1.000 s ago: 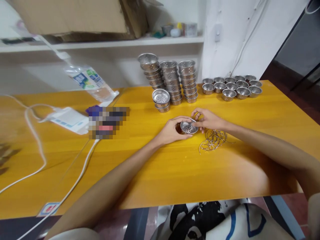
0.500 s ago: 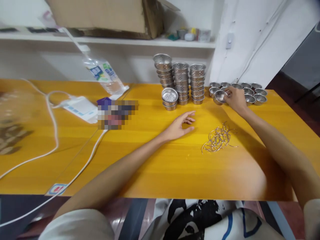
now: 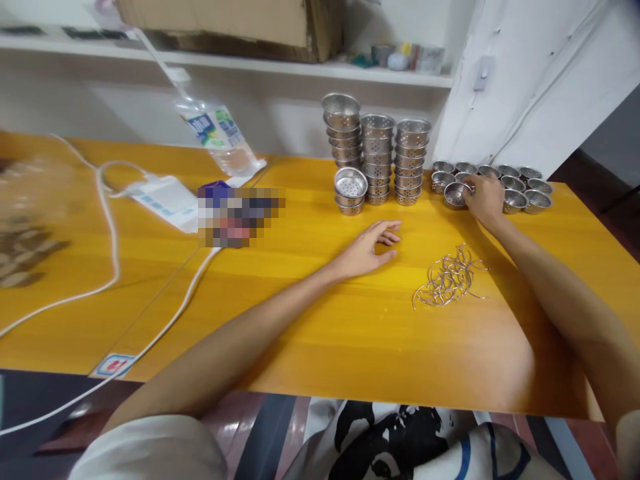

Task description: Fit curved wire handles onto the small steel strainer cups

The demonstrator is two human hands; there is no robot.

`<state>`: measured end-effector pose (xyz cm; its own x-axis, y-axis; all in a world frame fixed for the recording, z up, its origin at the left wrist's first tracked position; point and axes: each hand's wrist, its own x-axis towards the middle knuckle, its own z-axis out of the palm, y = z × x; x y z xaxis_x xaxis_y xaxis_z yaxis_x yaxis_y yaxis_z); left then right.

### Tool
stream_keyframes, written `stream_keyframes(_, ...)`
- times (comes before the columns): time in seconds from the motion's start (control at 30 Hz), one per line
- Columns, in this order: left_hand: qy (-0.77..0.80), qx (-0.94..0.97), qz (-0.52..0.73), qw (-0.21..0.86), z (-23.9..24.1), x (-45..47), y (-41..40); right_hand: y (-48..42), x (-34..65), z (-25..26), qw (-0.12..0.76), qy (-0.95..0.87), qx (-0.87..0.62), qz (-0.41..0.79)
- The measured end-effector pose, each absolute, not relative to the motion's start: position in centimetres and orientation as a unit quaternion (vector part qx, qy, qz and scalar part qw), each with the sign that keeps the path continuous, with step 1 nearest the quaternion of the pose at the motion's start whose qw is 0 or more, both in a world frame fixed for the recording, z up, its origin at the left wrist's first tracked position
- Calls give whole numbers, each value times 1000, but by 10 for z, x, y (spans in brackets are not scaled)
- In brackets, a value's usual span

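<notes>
My right hand (image 3: 486,200) grips the rim of a small perforated metal cup (image 3: 457,195) at the front left of a group of similar cups (image 3: 537,199). The cup sits upright on the table, at the group's edge. With fingers apart and nothing in it, my left hand (image 3: 374,249) rests over the table's middle. Ahead of that hand stand several stacks of perforated metal cups (image 3: 377,163), with a shorter stack (image 3: 351,190) in front. A loose tangle of curved metal wires (image 3: 450,277) lies between my two forearms.
On the left are a tilted plastic bottle (image 3: 217,137), a white power strip (image 3: 167,203), white cables (image 3: 113,233) and a blurred plastic bag of round brown pieces (image 3: 25,253). A shelf (image 3: 280,63) with a cardboard box (image 3: 225,27) runs along the back.
The camera view has shifted slightly, so the table things sit further right in the picture. My right hand stays at the same cup; my left hand keeps its open pose.
</notes>
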<state>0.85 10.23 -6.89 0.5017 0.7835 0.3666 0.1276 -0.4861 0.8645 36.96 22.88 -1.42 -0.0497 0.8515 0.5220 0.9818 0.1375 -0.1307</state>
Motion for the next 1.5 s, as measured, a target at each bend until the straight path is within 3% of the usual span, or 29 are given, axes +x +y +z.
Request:
stream_keyframes(0.33,299,811,383,327,-63,11,100,234,373,-18,263,-730,-621,-110)
stream_keyframes(0.5,389,815,411,122,-48,8,90,215,358,8,271,-748,-597,-108)
stream_keyframes(0.6,443,786,431,-13,-35,-6,93,184,353,30,166,-832,-530,-22)
stream_keyframes(0.73,522,732,425,-103,-24,-31,111,127,342,55,-86,-874,-468,94)
stream_keyframes(0.83,546,733,395,-96,-27,-46,125,97,326,66,-191,-830,-521,50)
stream_keyframes(0.97,529,754,384,-64,-37,-56,136,86,311,69,-238,-802,-548,5)
stream_keyframes(1.5,537,685,491,18,-42,-56,147,107,320,45,-183,-840,-511,-12)
